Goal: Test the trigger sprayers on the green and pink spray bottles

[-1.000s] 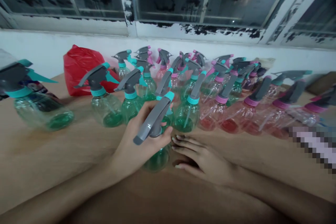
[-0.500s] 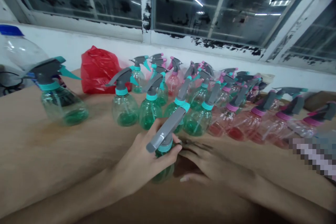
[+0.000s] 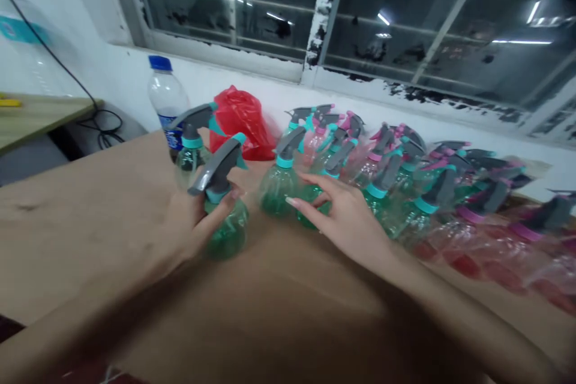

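Left hand (image 3: 191, 225) holds sprayer (image 3: 226, 234); blue label (image 3: 174, 140) seems blurred.

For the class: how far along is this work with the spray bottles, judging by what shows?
Looks done: the grouped bottles, with spray heads on. In hand: a green bottle, its head fitted, gripped by the left hand; the right hand is at the group. Left to do: unclear; no headless spray bottle shows.

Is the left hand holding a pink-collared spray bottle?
No, the left hand grips a green spray bottle whose collar is teal.
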A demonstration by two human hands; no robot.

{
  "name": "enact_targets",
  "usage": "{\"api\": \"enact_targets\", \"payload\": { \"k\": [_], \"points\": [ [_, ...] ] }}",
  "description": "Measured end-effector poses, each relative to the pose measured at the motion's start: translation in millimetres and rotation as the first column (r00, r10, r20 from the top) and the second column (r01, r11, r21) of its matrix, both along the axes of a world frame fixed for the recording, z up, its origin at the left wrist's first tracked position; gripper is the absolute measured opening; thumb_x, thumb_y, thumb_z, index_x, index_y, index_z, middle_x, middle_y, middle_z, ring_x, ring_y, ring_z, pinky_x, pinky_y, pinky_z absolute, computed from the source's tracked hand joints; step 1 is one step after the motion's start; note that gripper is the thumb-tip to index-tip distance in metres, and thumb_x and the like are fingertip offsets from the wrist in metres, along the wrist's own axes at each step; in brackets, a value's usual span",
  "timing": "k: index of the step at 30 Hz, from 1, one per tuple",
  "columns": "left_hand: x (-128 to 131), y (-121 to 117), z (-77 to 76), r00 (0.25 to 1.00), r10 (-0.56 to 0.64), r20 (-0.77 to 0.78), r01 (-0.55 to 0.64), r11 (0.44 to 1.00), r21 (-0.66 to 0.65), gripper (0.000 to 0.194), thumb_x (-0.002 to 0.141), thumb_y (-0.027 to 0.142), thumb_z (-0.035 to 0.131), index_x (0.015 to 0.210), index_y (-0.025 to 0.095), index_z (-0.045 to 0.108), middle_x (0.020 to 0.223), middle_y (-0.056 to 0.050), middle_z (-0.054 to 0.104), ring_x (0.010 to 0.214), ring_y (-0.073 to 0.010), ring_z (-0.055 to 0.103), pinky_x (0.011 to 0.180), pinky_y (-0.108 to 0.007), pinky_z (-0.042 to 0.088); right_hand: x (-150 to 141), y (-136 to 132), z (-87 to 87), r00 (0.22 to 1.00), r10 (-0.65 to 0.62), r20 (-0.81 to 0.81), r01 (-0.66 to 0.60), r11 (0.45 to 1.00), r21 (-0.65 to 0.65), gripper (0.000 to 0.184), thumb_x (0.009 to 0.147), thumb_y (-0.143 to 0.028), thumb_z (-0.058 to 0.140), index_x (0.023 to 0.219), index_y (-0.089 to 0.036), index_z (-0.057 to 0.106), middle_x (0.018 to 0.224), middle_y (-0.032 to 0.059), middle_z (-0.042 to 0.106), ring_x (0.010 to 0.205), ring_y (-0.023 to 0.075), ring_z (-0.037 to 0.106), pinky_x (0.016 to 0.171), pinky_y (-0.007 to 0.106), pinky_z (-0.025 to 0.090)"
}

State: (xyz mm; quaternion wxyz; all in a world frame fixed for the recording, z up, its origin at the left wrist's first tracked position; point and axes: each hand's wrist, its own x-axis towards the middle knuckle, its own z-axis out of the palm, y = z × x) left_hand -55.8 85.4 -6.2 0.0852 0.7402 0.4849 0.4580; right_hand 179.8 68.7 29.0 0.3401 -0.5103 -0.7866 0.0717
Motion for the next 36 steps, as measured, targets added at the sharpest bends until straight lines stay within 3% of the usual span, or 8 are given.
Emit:
{"api": "enact_targets", "payload": {
  "k": [8, 11, 14, 17, 20, 24, 30, 36],
  "points": [
    [-3.4, 31.0, 7.0, 0.992, 0.049, -0.119, -0.039, 0.996, 0.085, 0.026, 0.084, 0.040, 0.046, 0.086, 0.019, 0.059, 0.072, -0.003, 0.063, 0.069, -0.0220, 0.059, 0.066, -0.035, 0.045, -26.4, 25.4, -3.9, 0.996, -0.079, -0.051, 0.070, 0.984, -0.164, 0.064, 0.080, -0.052, 0.052, 0.131, -0.016, 0.043, 0.078, 0.0070, 0.069, 0.053, 0.0191, 0.063, 0.056, 0.036, 0.053],
    [-3.8, 40.3, 7.8, 0.989, 0.041, -0.139, -0.024, 0.993, 0.117, 0.023, 0.084, 0.039, 0.046, 0.088, 0.019, 0.057, 0.072, -0.002, 0.063, 0.069, -0.0216, 0.059, 0.066, -0.034, 0.045, -28.5, 33.0, -3.7, 0.984, -0.112, -0.137, 0.079, 0.971, -0.226, 0.063, 0.078, -0.054, 0.054, 0.129, -0.018, 0.044, 0.103, 0.0112, 0.066, 0.046, 0.0148, 0.061, 0.047, 0.033, 0.053],
    [-5.1, 46.8, 7.8, 0.987, 0.035, -0.157, -0.013, 0.990, 0.138, 0.020, 0.085, 0.039, 0.046, 0.089, 0.021, 0.056, 0.073, -0.001, 0.062, 0.070, -0.0214, 0.060, 0.067, -0.033, 0.046, -30.4, 41.2, -6.8, 0.962, -0.125, -0.242, 0.053, 0.958, -0.281, 0.074, 0.073, -0.054, 0.059, 0.134, -0.019, 0.034, 0.133, 0.0175, 0.046, 0.049, 0.0143, 0.063, 0.037, 0.030, 0.052],
    [-5.2, 52.2, 7.5, 0.984, 0.043, -0.171, -0.017, 0.989, 0.149, 0.021, 0.085, 0.039, 0.047, 0.089, 0.021, 0.057, 0.074, -0.003, 0.063, 0.069, -0.0217, 0.060, 0.066, -0.033, 0.045, -35.4, 49.1, -9.7, 0.941, -0.109, -0.322, -0.001, 0.946, -0.324, 0.082, 0.072, -0.051, 0.060, 0.139, -0.019, 0.026, 0.140, 0.0219, 0.034, 0.050, 0.0150, 0.064, 0.032, 0.029, 0.051],
    [-4.2, 57.4, 6.7, 0.982, 0.054, -0.180, -0.026, 0.987, 0.157, 0.022, 0.085, 0.038, 0.048, 0.088, 0.018, 0.057, 0.077, -0.004, 0.064, 0.071, -0.0217, 0.061, 0.067, -0.033, 0.045, -43.0, 55.8, -8.5, 0.934, -0.112, -0.340, -0.023, 0.929, -0.369, 0.082, 0.072, -0.048, 0.062, 0.138, -0.016, 0.025, 0.131, 0.0235, 0.045, 0.046, 0.0139, 0.063, 0.031, 0.027, 0.051],
    [-3.2, 62.4, 5.0, 0.981, 0.088, -0.171, -0.059, 0.984, 0.171, 0.023, 0.084, 0.039, 0.049, 0.088, 0.017, 0.056, 0.073, -0.004, 0.064, 0.067, -0.0209, 0.060, 0.065, -0.032, 0.044, -50.4, 62.1, -4.6, 0.947, -0.158, -0.278, 0.037, 0.918, -0.395, 0.072, 0.075, -0.045, 0.061, 0.132, -0.012, 0.032, 0.093, 0.0152, 0.065, 0.040, 0.0137, 0.060, 0.032, 0.026, 0.050],
    [-0.2, 67.0, 4.9, 0.982, 0.093, -0.163, -0.070, 0.987, 0.142, 0.027, 0.083, 0.041, 0.052, 0.092, 0.017, 0.056, 0.069, -0.003, 0.062, 0.061, -0.0204, 0.058, 0.061, -0.031, 0.042, -50.3, 64.1, -2.5, 0.976, -0.149, -0.157, 0.079, 0.921, -0.381, 0.057, 0.078, -0.043, 0.059, 0.121, -0.009, 0.042, 0.063, 0.0044, 0.062, 0.034, 0.0141, 0.055, 0.033, 0.029, 0.048],
    [11.6, 72.8, 10.2, 0.995, 0.060, -0.077, -0.053, 0.995, 0.087, 0.030, 0.083, 0.046, 0.053, 0.091, 0.017, 0.059, 0.079, -0.005, 0.069, 0.071, -0.0225, 0.064, 0.065, -0.031, 0.047, -44.3, 62.9, 0.0, 0.978, -0.109, -0.178, 0.025, 0.906, -0.422, 0.051, 0.077, -0.044, 0.060, 0.113, -0.011, 0.046, 0.055, -0.0006, 0.058, 0.035, 0.0153, 0.057, 0.034, 0.028, 0.049]
  ]
}}
